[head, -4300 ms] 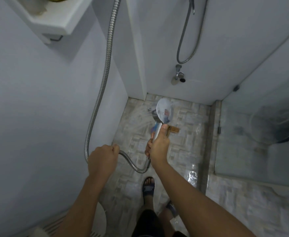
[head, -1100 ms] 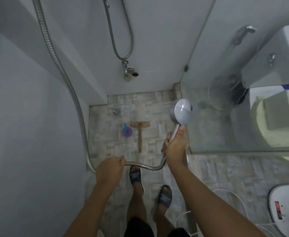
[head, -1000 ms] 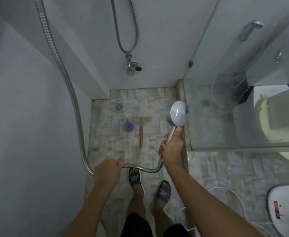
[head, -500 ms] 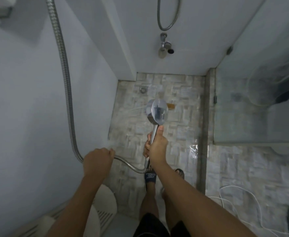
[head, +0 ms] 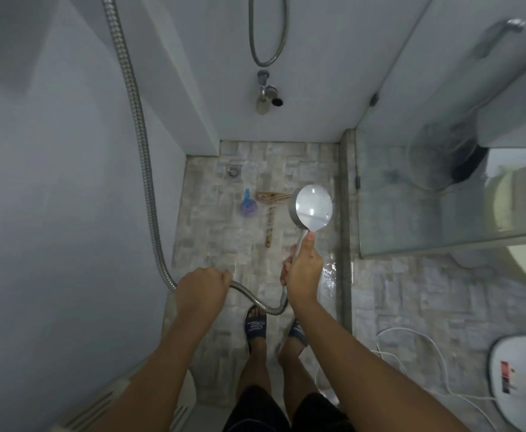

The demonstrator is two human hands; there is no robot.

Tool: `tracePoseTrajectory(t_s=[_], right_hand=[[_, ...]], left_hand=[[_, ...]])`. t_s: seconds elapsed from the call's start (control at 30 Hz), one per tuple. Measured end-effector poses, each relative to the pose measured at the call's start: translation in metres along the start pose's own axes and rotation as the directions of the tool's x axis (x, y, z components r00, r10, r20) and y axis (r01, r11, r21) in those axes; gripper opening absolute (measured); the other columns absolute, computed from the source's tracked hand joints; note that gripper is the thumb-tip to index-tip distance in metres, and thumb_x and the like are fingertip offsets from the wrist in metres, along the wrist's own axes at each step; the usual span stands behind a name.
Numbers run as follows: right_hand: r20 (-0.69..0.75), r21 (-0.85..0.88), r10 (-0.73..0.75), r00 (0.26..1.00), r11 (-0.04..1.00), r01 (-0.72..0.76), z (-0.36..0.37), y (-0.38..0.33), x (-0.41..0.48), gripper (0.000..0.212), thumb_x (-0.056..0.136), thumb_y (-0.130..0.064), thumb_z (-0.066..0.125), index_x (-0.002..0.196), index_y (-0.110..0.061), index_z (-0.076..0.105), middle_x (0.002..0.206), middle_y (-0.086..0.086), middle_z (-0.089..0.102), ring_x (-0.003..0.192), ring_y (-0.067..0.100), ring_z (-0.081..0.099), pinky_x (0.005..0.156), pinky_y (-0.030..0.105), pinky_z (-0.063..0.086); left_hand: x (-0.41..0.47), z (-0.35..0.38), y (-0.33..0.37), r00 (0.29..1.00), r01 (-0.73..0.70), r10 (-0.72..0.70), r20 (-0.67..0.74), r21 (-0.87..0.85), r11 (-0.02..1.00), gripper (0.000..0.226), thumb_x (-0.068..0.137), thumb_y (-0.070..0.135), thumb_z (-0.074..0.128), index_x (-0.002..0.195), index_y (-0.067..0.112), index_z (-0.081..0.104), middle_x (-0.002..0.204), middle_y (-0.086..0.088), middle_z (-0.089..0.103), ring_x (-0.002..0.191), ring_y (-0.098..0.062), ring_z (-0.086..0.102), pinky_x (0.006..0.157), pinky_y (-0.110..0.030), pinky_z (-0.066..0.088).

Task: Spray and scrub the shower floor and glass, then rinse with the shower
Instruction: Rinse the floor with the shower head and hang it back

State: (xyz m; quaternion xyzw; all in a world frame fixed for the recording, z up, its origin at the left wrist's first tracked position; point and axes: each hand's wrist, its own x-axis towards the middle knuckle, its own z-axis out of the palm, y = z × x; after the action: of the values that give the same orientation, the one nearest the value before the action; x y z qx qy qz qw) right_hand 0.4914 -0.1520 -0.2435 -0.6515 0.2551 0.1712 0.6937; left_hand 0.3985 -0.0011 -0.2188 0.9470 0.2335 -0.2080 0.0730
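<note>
Both grips are clamped: our right grip (head: 303, 272) wraps the handle of the shower head (head: 313, 210), thumb along the stem, and our left grip (head: 202, 288) closes round the metal hose (head: 143, 135). Below us the shower floor (head: 212, 244) glistens wet beside the glass (head: 411, 198) on our right; the head hangs above the floor's right side, chrome back toward us. We judge the hose springy and slick, the head light, so a hold low on the handle suits. A wooden brush (head: 269, 219) and a small spray bottle (head: 248, 205) lie mid-floor.
</note>
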Motion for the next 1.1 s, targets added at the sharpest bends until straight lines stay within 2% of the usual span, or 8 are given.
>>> tracePoseTrajectory(t_s=[0.13, 0.23, 0.33, 0.4, 0.5, 0.7, 0.8, 1.1], right_hand=[[-0.098, -0.01, -0.034, 0.995, 0.999, 0.033, -0.028, -0.007, 0.01, 0.063, 0.087, -0.071, 0.043, 0.07, -0.011, 0.046, 0.058, 0.01, 0.034, 0.041, 0.015, 0.031, 0.04, 0.023, 0.03], [-0.167, 0.002, -0.049, 0.985, 0.999, 0.05, -0.047, -0.014, 0.016, 0.067, 0.084, -0.079, 0.044, 0.064, -0.015, 0.041, 0.055, 0.007, 0.03, 0.042, 0.015, 0.029, 0.04, 0.024, 0.028], [-0.222, 0.037, -0.054, 0.974, 0.997, 0.064, -0.069, -0.023, 0.021, 0.071, 0.092, -0.07, 0.044, 0.066, -0.004, 0.04, 0.058, 0.01, 0.03, 0.044, 0.017, 0.027, 0.042, 0.027, 0.027], [-0.265, 0.048, -0.06, 0.962, 0.996, 0.076, -0.081, -0.029, 0.024, 0.07, 0.1, -0.058, 0.042, 0.079, 0.009, 0.045, 0.06, 0.013, 0.035, 0.048, 0.021, 0.029, 0.041, 0.028, 0.029], [-0.318, 0.041, -0.094, 0.943, 0.993, 0.113, -0.095, -0.041, 0.025, 0.06, 0.103, -0.052, 0.041, 0.072, -0.001, 0.052, 0.059, 0.013, 0.036, 0.047, 0.022, 0.031, 0.039, 0.027, 0.031], [-0.369, 0.007, -0.14, 0.919, 0.988, 0.153, -0.114, -0.052, 0.029, 0.04, 0.101, -0.054, 0.043, 0.085, -0.019, 0.053, 0.057, 0.01, 0.033, 0.049, 0.023, 0.03, 0.041, 0.029, 0.03], [-0.379, 0.011, -0.145, 0.914, 0.987, 0.161, -0.122, -0.059, 0.031, 0.039, 0.101, -0.052, 0.044, 0.079, -0.021, 0.055, 0.06, 0.01, 0.033, 0.048, 0.02, 0.03, 0.04, 0.028, 0.031], [-0.335, 0.045, -0.192, 0.922, 0.975, 0.22, -0.125, -0.09, 0.042, 0.054, 0.093, -0.062, 0.042, 0.061, -0.018, 0.043, 0.058, 0.009, 0.032, 0.048, 0.02, 0.027, 0.041, 0.027, 0.028]], left_hand=[[0.01, 0.002, 0.037, 0.971, -0.216, 0.192, 0.145, 0.17, 0.962, 0.01, 0.097, 0.016, 0.059, 0.101, 0.013, 0.068, 0.083, -0.007, 0.069, 0.065, -0.021, 0.061, 0.043, -0.027, 0.027], [0.017, -0.001, 0.06, 0.969, -0.214, 0.191, 0.157, 0.146, 0.966, 0.014, 0.081, 0.019, 0.08, 0.073, 0.013, 0.069, 0.06, -0.003, 0.063, 0.047, -0.018, 0.057, 0.039, -0.024, 0.033], [0.021, 0.007, 0.078, 0.976, -0.207, 0.197, 0.092, 0.124, 0.97, 0.029, 0.103, 0.026, 0.048, 0.086, 0.011, 0.067, 0.077, -0.003, 0.066, 0.065, -0.019, 0.059, 0.054, -0.029, 0.037], [0.027, 0.005, 0.089, 0.99, -0.131, 0.128, 0.061, 0.039, 0.991, 0.04, 0.106, 0.035, 0.04, 0.086, 0.013, 0.066, 0.082, -0.004, 0.066, 0.074, -0.023, 0.063, 0.061, -0.03, 0.039], [0.029, -0.003, 0.113, 0.984, -0.133, 0.133, 0.118, -0.006, 0.991, 0.045, 0.106, 0.04, 0.031, 0.099, 0.013, 0.065, 0.097, -0.009, 0.068, 0.095, -0.03, 0.066, 0.07, -0.032, 0.039], [0.027, -0.001, 0.142, 0.985, -0.171, 0.173, 0.023, -0.052, 0.984, 0.052, 0.105, 0.039, 0.038, 0.074, 0.01, 0.067, 0.074, -0.006, 0.065, 0.065, -0.023, 0.063, 0.056, -0.029, 0.041], [0.027, -0.002, 0.15, 0.966, -0.253, 0.248, 0.07, 0.068, 0.965, 0.044, 0.105, 0.034, 0.034, 0.086, 0.012, 0.067, 0.079, -0.002, 0.059, 0.063, -0.019, 0.054, 0.05, -0.029, 0.032], [0.041, -0.036, 0.174, 0.967, -0.253, 0.252, 0.035, 0.038, 0.967, 0.041, 0.107, 0.03, 0.039, 0.099, 0.008, 0.072, 0.09, -0.012, 0.071, 0.081, -0.027, 0.068, 0.072, -0.04, 0.055]])
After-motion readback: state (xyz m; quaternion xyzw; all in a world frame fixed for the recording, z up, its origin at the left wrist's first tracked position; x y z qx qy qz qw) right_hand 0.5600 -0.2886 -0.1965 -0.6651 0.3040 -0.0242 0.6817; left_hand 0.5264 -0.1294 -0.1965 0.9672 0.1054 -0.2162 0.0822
